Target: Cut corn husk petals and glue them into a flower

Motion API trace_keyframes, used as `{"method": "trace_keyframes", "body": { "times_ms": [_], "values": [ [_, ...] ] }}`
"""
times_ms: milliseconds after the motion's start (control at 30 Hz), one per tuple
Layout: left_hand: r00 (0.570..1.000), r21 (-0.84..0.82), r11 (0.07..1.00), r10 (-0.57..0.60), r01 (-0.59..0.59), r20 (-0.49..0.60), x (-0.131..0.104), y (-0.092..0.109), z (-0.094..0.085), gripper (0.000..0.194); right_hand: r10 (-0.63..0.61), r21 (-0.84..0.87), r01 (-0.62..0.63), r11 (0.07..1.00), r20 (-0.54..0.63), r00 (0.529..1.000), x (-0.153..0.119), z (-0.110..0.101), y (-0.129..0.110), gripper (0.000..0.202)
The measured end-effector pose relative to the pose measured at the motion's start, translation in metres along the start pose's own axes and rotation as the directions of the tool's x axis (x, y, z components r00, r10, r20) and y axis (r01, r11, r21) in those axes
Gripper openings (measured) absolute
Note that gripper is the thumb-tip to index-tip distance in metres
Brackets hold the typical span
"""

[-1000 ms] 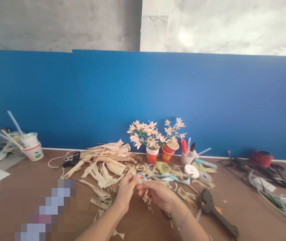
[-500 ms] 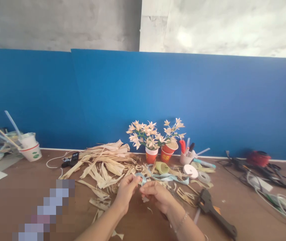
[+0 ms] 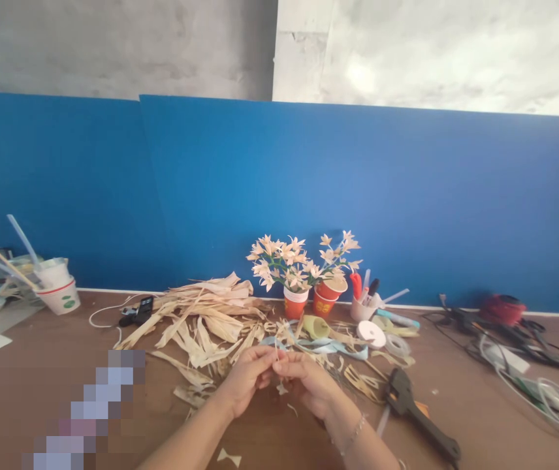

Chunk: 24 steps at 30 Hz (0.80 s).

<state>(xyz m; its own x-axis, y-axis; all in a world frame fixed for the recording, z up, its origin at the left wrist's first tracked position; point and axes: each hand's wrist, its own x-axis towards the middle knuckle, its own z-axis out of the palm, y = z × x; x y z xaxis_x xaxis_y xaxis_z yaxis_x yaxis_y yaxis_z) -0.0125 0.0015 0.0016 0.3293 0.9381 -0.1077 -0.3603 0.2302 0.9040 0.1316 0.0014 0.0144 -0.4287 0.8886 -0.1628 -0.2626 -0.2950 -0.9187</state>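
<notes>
My left hand [image 3: 249, 377] and my right hand [image 3: 309, 380] meet above the near middle of the table, both closed in a pinch. Between the fingertips shows a thin pale strip [image 3: 275, 353], and a small pale husk piece [image 3: 282, 389], petal-like in outline, hangs just below. My fingers hide how the two join. Behind the hands lies a light blue ribbon [image 3: 343, 348]. A pile of dry corn husks [image 3: 213, 320] spreads to the left and back. Pale husk flowers [image 3: 287, 256] on green stems stand in a red paper cup [image 3: 295, 304].
A black glue gun [image 3: 419, 414] lies right of my right arm. Further back are a second red cup [image 3: 323, 305], a cup of pens [image 3: 364, 307] and a white tape roll [image 3: 371, 333]. Tangled cables [image 3: 499, 365] lie far right; white cups [image 3: 59, 294] stand left.
My hands have come together, the left moving slightly right. Blue ribbon seen between them before now shows only behind them, and the pale strip at the fingertips has come into view.
</notes>
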Motion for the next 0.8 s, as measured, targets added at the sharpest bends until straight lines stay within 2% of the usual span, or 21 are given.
{"method": "trace_keyframes", "body": {
  "times_ms": [100,300,367,433,567,800],
  "values": [
    [0.999,0.010,0.999,0.036,-0.036,0.004,-0.0007,0.0016,0.0010,0.036,0.079,0.056,-0.078,0.995,-0.002,0.997,-0.0018,-0.0005,-0.0043,0.026],
    [1.000,-0.013,1.000,-0.018,0.018,0.013,-0.0034,0.0027,0.0021,0.036,0.094,0.070,-0.095,0.993,0.018,0.995,-0.0022,-0.0004,-0.0052,0.026],
    [1.000,-0.009,1.000,0.007,-0.007,0.019,-0.0031,0.0026,0.0016,0.035,0.114,0.080,-0.115,0.990,0.017,0.993,-0.0014,-0.0015,-0.0045,0.027],
    [0.998,-0.027,0.998,0.053,-0.054,-0.019,-0.0016,0.0027,0.0008,0.035,0.135,0.087,-0.135,0.987,0.007,0.991,-0.0002,-0.0039,-0.0042,0.026],
    [0.985,-0.061,0.990,0.116,-0.125,-0.130,0.0022,0.0028,-0.0005,0.038,0.144,0.102,-0.138,0.985,-0.058,0.988,0.0030,-0.0084,-0.0035,0.025],
    [0.973,-0.063,0.982,0.167,-0.179,-0.156,0.0021,-0.0015,0.0010,0.040,0.057,0.035,-0.051,0.998,-0.190,0.980,0.0032,0.0002,-0.0030,0.017]
  ]
}}
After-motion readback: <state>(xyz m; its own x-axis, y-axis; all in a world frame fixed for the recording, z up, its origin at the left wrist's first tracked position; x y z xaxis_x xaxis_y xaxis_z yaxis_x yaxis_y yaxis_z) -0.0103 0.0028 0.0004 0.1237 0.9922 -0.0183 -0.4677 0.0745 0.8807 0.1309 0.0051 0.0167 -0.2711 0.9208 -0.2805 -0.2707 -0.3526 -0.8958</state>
